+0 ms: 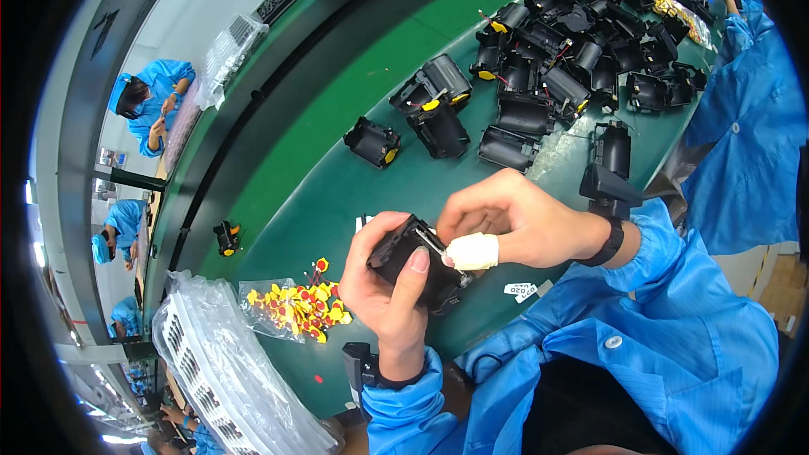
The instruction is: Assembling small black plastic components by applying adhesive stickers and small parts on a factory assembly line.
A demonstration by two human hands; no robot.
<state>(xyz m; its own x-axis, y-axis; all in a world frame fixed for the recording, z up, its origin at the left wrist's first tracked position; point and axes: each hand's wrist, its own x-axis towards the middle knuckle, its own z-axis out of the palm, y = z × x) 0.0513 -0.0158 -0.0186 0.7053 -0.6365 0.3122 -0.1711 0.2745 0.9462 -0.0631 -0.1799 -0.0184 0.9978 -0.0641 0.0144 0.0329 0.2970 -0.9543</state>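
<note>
My left hand [389,291] is wrapped round a black plastic housing [394,254], its thumb pressed across the front. The housing is tilted, and a thin silvery strip shows along its upper edge. My right hand [535,221] reaches in from the right with curled fingers, and a pale wrap [474,252] covers one digit. That wrapped tip meets the housing's right side, by the strip. Whatever the right fingertips pinch is too small or hidden to name. Left of the hands lies a heap of small yellow and red pieces [308,307], partly on a clear plastic bag.
Several similar black housings [438,131] stand beyond my hands, merging into a big pile [581,42] at the far right. Plastic-wrapped trays [223,371] lie at the lower left. White labels [521,290] rest near my right sleeve. A co-worker's blue sleeve [742,118] is at the right.
</note>
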